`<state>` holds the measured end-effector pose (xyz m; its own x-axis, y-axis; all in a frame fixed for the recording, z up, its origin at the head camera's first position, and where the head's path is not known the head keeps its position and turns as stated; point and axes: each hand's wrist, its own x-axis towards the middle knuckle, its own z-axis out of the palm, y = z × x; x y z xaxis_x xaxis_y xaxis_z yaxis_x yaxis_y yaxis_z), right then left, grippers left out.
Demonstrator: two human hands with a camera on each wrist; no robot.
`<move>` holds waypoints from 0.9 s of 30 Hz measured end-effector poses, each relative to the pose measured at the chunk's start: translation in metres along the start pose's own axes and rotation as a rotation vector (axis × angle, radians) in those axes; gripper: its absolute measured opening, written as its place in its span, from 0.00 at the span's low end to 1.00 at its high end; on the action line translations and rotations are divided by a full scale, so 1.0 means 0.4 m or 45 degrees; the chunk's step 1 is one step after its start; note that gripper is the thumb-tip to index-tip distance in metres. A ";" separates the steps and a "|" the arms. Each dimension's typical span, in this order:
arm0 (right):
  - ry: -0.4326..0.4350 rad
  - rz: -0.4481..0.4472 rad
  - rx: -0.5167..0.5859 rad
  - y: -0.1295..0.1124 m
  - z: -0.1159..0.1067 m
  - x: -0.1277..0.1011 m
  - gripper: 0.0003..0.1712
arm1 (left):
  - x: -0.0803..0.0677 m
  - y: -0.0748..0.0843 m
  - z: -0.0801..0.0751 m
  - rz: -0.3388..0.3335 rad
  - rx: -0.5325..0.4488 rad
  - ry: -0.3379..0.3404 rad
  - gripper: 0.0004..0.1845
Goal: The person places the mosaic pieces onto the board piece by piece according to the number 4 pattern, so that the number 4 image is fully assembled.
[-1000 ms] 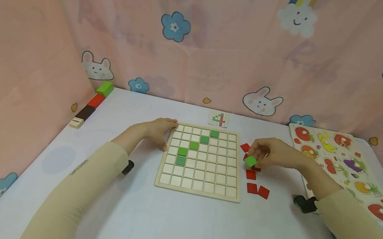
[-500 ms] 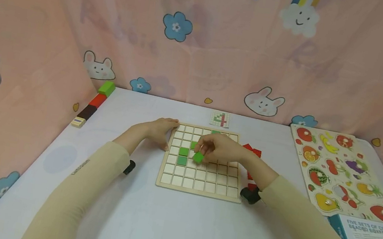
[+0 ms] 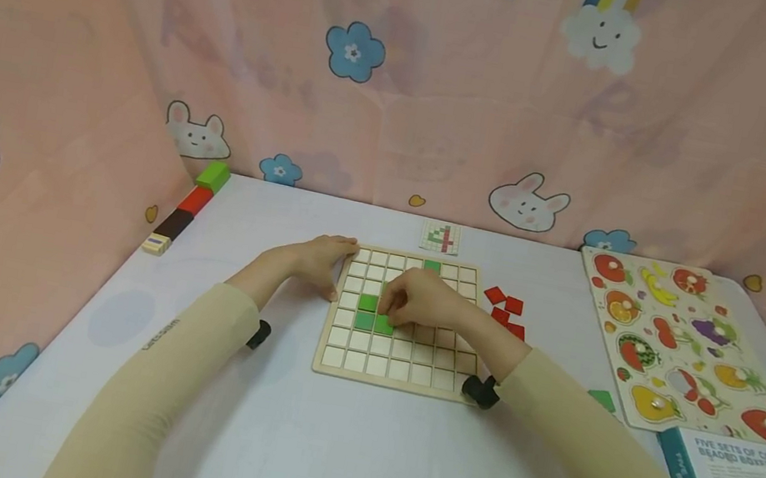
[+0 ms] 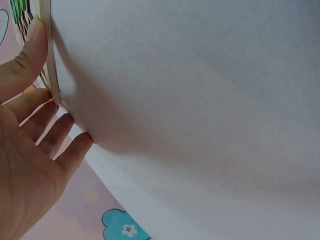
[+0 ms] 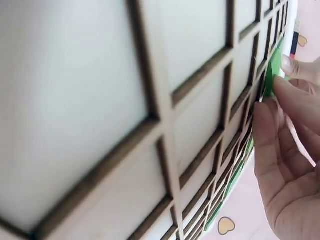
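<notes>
The left hand [image 3: 314,261] blocks the grid board's [image 3: 398,377] left edge, and the right hand [image 3: 422,300] covers its middle. Red tiles [image 3: 504,308] crowd the right side, with the fruit puzzle [image 3: 684,349] beyond. The near table [image 3: 347,453] lies open.

Head view high, looking down; wrist views close, sharing grid board [image 3: 398,377].

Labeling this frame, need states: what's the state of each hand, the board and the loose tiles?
Left hand: fingers straight, resting on the board's left edge.
Right hand: fingers curled, pinching a green tile into a cell.
Board: flat on the table, mostly empty cells, a few green tiles in.
Red tiles: loose on the table right of the board.
Green tile: loose on the table by the right sleeve.
</notes>
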<state>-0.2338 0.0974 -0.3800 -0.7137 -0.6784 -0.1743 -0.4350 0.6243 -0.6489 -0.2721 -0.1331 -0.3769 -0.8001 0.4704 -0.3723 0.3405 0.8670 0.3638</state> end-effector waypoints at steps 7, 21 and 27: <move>-0.004 0.011 0.004 0.024 -0.049 -0.056 0.11 | 0.004 0.002 0.005 0.000 0.002 0.002 0.52; -0.418 0.463 0.239 0.238 -0.254 -0.367 0.13 | 0.004 -0.001 0.001 0.011 0.043 -0.003 0.51; -0.665 0.589 0.432 0.278 -0.260 -0.437 0.19 | 0.003 0.003 -0.001 0.011 0.034 -0.007 0.51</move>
<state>-0.2146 0.3257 -0.3449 -0.3936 -0.5246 -0.7549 0.0964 0.7931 -0.6014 -0.2728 -0.1315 -0.3767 -0.7944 0.4787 -0.3738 0.3604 0.8669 0.3443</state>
